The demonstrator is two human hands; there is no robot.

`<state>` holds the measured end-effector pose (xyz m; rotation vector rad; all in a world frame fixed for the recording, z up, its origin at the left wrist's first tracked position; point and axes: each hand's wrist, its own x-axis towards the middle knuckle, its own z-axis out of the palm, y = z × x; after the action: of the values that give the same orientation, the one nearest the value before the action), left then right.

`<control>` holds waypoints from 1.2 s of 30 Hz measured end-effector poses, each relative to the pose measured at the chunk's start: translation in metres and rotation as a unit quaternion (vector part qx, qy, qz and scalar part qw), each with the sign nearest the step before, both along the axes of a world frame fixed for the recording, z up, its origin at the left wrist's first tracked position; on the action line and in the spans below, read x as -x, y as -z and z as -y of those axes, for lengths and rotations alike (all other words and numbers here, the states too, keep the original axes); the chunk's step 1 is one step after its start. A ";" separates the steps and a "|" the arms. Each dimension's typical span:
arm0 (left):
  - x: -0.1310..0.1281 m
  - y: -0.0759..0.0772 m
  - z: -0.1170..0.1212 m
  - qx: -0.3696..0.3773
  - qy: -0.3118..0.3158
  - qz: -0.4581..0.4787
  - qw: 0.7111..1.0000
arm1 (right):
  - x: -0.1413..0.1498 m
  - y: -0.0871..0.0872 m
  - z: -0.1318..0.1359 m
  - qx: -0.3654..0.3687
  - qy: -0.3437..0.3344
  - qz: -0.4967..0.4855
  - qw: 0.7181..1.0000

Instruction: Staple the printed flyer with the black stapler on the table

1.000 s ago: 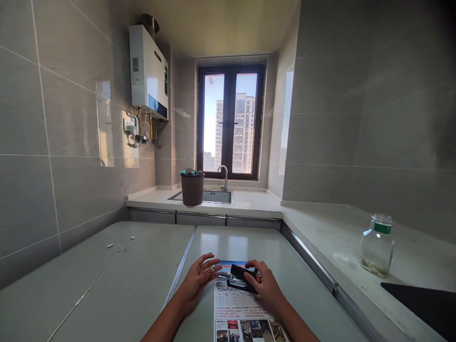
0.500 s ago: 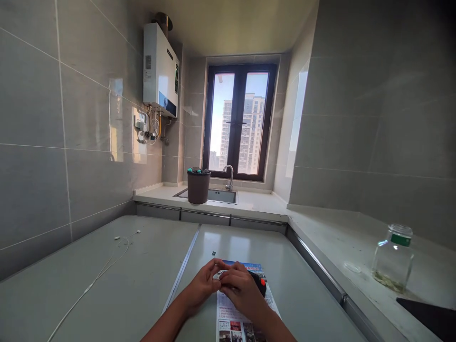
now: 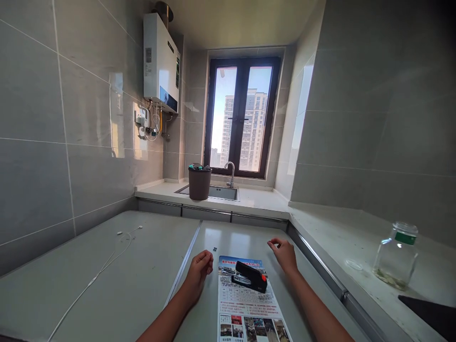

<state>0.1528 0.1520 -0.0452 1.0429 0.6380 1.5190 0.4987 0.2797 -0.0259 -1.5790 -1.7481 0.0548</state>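
A tiled kitchen runs back to a dark-framed window [image 3: 240,111], with a gas water heater [image 3: 160,59] on the left wall and a brown bin [image 3: 199,181] beside the sink [image 3: 217,192]. On the pale grey worktop [image 3: 142,270] lies a printed flyer [image 3: 245,304], and on it a black stapler [image 3: 249,278], its top arm raised, touched by neither hand. The left hand [image 3: 199,268], loosely curled, holds nothing visible just left of the flyer; the right hand [image 3: 285,254] hovers beyond its right corner, fingers half bent and empty. The stapler seems between steps; closing it would call for a press on its top
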 end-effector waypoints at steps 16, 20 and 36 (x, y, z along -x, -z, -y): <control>-0.002 -0.003 0.005 0.021 0.008 -0.050 0.998 | -0.020 0.046 -0.021 0.118 0.066 0.093 0.987; -0.001 -0.001 0.002 0.021 -0.003 -0.050 0.998 | -0.030 0.049 0.003 0.148 0.080 0.113 0.979; 0.008 0.014 -0.015 0.084 -0.070 -0.091 0.990 | -0.014 0.056 0.051 0.124 0.049 0.166 0.977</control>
<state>0.1450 0.1671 -0.0596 1.0312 0.9686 1.4713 0.5127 0.2291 -0.0815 -1.9433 -1.9749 -0.0451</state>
